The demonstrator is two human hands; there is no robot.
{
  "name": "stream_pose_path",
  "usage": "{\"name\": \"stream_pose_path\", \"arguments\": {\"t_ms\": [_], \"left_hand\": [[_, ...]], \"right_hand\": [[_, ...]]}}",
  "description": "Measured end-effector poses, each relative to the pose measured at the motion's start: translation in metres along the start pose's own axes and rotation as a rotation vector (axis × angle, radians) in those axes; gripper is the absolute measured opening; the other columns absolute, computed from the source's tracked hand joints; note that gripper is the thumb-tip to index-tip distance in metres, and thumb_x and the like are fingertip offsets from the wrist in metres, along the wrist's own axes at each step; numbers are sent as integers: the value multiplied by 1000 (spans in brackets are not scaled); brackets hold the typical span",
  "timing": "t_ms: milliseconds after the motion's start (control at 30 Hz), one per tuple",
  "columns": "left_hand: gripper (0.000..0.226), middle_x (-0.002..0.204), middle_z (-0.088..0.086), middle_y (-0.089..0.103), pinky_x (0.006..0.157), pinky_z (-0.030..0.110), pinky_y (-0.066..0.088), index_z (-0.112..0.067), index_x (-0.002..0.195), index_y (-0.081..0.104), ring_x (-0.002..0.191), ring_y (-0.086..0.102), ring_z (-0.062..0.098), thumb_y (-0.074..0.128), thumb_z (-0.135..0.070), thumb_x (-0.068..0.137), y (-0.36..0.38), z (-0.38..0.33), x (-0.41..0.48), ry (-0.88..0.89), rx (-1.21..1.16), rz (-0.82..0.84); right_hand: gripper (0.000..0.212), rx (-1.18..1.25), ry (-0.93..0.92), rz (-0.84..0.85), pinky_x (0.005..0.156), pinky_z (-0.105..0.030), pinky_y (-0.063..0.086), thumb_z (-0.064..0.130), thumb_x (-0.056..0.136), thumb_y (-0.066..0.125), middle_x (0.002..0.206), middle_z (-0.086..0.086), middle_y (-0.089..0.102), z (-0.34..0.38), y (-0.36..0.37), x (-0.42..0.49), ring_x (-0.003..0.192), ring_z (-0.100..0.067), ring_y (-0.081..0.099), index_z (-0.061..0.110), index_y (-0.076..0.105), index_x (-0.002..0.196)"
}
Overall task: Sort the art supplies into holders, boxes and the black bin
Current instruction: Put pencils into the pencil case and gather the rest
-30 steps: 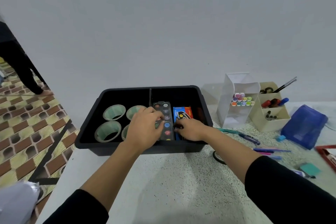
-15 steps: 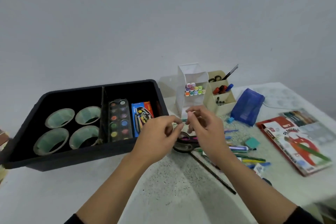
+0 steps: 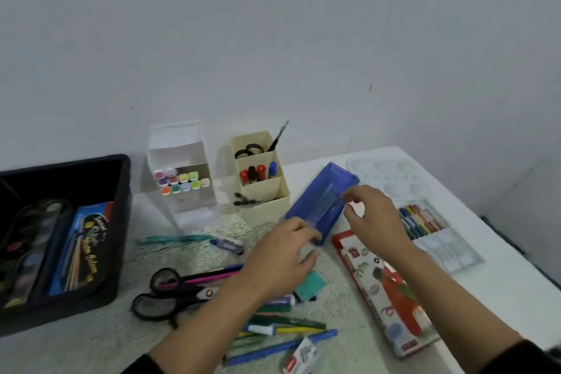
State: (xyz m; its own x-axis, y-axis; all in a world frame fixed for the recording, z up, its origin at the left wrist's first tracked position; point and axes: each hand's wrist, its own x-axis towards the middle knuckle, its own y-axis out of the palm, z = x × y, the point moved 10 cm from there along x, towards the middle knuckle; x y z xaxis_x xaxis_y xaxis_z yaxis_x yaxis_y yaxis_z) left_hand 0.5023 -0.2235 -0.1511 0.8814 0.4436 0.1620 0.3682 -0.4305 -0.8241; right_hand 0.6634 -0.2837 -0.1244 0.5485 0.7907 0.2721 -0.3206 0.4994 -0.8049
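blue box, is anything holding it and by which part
Both hands: the left hand grips the blue box at its near end, the right hand pinches its right long edge.

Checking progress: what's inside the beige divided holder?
In the beige divided holder: black rings and a dark brush at back, capped markers in the middle. Its walls hide their lower ends.

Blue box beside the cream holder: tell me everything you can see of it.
The blue box is a long, translucent blue plastic case with rounded corners, lying on the table, angled away to the right. The left hand grips its near end; the right hand touches its right edge with its fingertips, grip unclear in blur. The cream holder stands just left of its far end.
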Motion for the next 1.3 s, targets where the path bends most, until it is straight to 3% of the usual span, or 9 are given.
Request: {"name": "stream_pose_path", "arguments": {"t_ms": [267, 467, 600, 733, 867, 967, 1133, 1233, 1300], "left_hand": [[46, 136, 3, 47, 97, 40, 44, -34, 134, 44, 124, 46, 25, 53, -53, 93, 32, 8, 71, -235, 397, 13], [41, 121, -1, 54, 85, 39, 52, -32, 126, 44, 109, 53, 23, 53, -44, 89, 29, 2, 79, -238, 414, 32], [27, 95, 0, 62, 61, 38, 51, -27, 118, 40, 73, 57, 21, 50, -24, 93, 14, -10, 81, -186, 285, 32], [29, 76, -8, 52, 50, 27, 35, -34, 114, 36, 58, 45, 7, 51, -15, 96, -14, -16, 76, -208, 240, -46], [25, 77, -6, 51, 53, 30, 37, -35, 99, 41, 63, 47, 14, 49, -12, 97, -35, -15, 60, -244, 213, -77], [21, 90, -10, 54, 63, 27, 39, -33, 91, 52, 77, 51, 12, 46, -15, 100, -51, -10, 43, -271, 225, -54], [30, 105, -20, 57, 67, 14, 40, -37, 113, 64, 79, 54, 1, 57, -13, 97, -91, 0, -9, -358, 141, -118], [43, 99, -19, 63, 68, 19, 50, -45, 111, 60, 83, 59, 5, 67, -7, 90, -111, 11, -52, -393, 29, -141], [55, 101, -21, 65, 76, 26, 55, -47, 109, 64, 87, 62, 6, 58, 5, 91, -120, 29, -87, -462, -57, -121]], "right_hand": [[63, -287, -90, 395, 102, -45, 43, 7, 79, 60, 140, -8, 46, -50, 43, 76, 131, -30, 40, 22, 47, 139], [64, -483, -214, 420, 104, -44, 37, 32, 84, 63, 138, -8, 49, -58, 54, 94, 123, -30, 47, 28, 41, 144], [48, -291, -238, 343, 96, -40, 38, 21, 89, 56, 122, -7, 55, -59, 41, 98, 107, -28, 56, 26, 53, 137], [25, 78, -165, 251, 81, -25, 41, 13, 101, 51, 108, -2, 53, -63, 34, 98, 92, -20, 56, 18, 63, 122], [18, 256, -152, 217, 74, -18, 38, 18, 104, 50, 98, 1, 49, -49, 35, 88, 88, -14, 52, 17, 65, 112], [13, 344, -169, 210, 75, -29, 46, 23, 104, 51, 91, 4, 52, -27, 31, 79, 83, -13, 53, 22, 63, 99], [19, 462, -211, 276, 68, -32, 39, 27, 103, 52, 82, 0, 60, 31, 24, 51, 78, -16, 54, 23, 57, 84], [23, 523, -211, 329, 67, -32, 42, 28, 102, 53, 73, 7, 61, 66, 32, 26, 71, -12, 55, 27, 57, 79], [27, 547, -211, 375, 66, -25, 43, 27, 102, 54, 71, 15, 62, 88, 43, 8, 69, -4, 55, 34, 57, 77]]}}
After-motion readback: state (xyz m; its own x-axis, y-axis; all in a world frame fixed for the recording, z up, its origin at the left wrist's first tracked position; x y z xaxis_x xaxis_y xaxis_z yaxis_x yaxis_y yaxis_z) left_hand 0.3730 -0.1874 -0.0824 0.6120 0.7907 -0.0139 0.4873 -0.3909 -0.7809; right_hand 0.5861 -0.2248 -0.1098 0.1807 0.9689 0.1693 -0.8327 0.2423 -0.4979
